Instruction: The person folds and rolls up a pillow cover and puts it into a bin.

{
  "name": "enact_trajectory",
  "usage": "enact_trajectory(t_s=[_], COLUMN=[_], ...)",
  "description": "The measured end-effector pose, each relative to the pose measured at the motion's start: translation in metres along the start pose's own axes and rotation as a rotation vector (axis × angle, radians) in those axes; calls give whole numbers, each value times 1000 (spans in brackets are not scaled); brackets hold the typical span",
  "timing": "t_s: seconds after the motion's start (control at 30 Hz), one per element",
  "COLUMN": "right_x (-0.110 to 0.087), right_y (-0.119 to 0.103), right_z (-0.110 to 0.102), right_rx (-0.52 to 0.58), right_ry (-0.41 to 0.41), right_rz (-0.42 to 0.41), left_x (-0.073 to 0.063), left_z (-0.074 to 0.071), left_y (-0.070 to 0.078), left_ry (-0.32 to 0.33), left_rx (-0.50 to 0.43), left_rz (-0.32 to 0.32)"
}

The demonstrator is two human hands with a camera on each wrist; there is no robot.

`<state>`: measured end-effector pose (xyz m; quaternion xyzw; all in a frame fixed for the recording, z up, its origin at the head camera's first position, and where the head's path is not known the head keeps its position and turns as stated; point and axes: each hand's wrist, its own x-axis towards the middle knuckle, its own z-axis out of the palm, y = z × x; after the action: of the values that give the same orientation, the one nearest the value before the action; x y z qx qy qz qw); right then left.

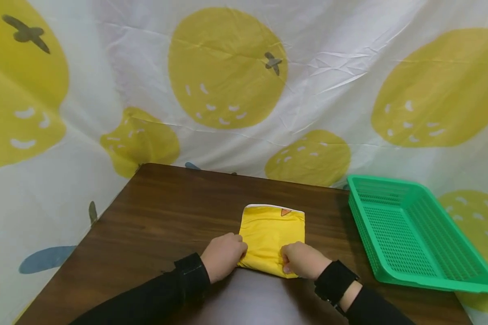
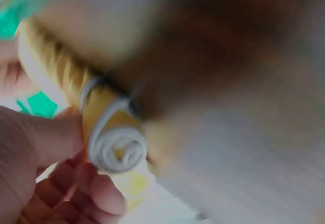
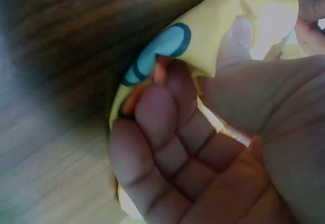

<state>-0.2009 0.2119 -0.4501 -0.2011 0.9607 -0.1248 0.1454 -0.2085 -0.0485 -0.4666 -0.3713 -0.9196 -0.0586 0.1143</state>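
Observation:
A yellow cloth (image 1: pixel 270 228) with a white edge and a small orange print lies on the table before me. Its near edge is rolled up; the left wrist view shows the roll's end (image 2: pixel 118 152) as a white-edged spiral. My left hand (image 1: pixel 224 255) grips the near left end of the roll, thumb on one side and curled fingers on the other. At the near right end, my right hand (image 1: pixel 306 260) pinches the cloth between thumb and fingers. A teal and orange print (image 3: pixel 161 49) shows beside the right fingertips.
A green plastic basket (image 1: pixel 402 241) with perforated sides stands at the right of the dark wooden table (image 1: pixel 179 203). Behind and to the left hangs a white curtain (image 1: pixel 333 85) printed with yellow fruit.

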Motion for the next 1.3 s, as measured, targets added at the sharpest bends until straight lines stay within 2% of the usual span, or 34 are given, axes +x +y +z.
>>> enact_trajectory(t_s=[0.07, 0.13, 0.3, 0.37, 0.47, 0.6, 0.7, 0.8, 0.93, 1.0, 1.07, 1.2, 1.3], right_x=[-3, -6, -20, -28, -39, -47, -46, -44, -43, -43, -42, -40, -38], right_y=[-1, -1, 0, -1, -5, -8, -9, -9, -10, -11, -12, -11, -10], right_z=[3, 6, 17, 21, 27, 30, 30, 31, 33, 34, 36, 38, 40], right_rx=[-67, -132, -259, -310, -368, -437, -503, -523, -516, -520, -516, -470, -409], right_ry=[59, 139, 313, 339, 342, 344, 405, 454, 443, 438, 438, 441, 446], right_rz=[-25, -91, -303, -337, -350, -333, -324, -322, -305, -300, -295, -282, -264], left_x=[-3, -6, -10, -10, -10, -8, -4, -2, 0, 4, 11, 28, 39], left_z=[1, 1, 0, 1, 4, 6, 8, 9, 10, 10, 8, 4, 4], left_y=[4, 6, 4, 2, -2, -10, -17, -23, -26, -26, -27, -31, -34], left_ry=[29, 19, -92, -91, -42, 5, 13, 22, 17, -19, -90, -275, -370], left_rx=[93, 148, 129, 127, 118, 55, 47, 73, 76, 73, 41, -110, -217], left_rz=[101, 149, 151, 154, 177, 191, 200, 230, 240, 218, 173, 66, 11])
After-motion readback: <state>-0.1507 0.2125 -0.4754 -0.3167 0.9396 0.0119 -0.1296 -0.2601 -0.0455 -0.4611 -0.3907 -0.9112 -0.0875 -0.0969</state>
